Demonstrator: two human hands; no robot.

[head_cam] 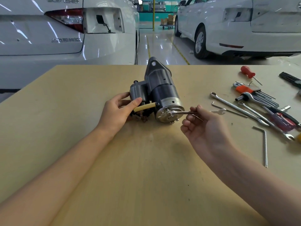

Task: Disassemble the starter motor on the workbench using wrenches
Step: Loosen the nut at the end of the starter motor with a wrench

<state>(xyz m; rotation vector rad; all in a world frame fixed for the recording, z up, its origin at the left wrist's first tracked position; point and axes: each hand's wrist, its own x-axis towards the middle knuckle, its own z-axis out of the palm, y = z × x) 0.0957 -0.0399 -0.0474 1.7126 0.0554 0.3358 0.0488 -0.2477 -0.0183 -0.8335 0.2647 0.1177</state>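
The right hand (203,128) pinches a slim silver wrench (182,113), its ring end set on a bolt of the shiny end cap. The left hand (120,110) grips the dark grey metal starter motor (159,90), lying mid-way on the pale wooden worktop (130,168). Loose chrome wrenches (241,108) lie right; white cars (48,38) stand beyond.

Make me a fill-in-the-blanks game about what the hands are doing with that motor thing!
1. The left hand grips the starter motor on the ____ workbench.
2. The right hand holds a small ____ against a bolt on the motor's silver end cap.
3. The spare tools lie on the ____ side of the bench.
4. A screwdriver there has a ____ handle.

Missing words: wooden; wrench; right; red
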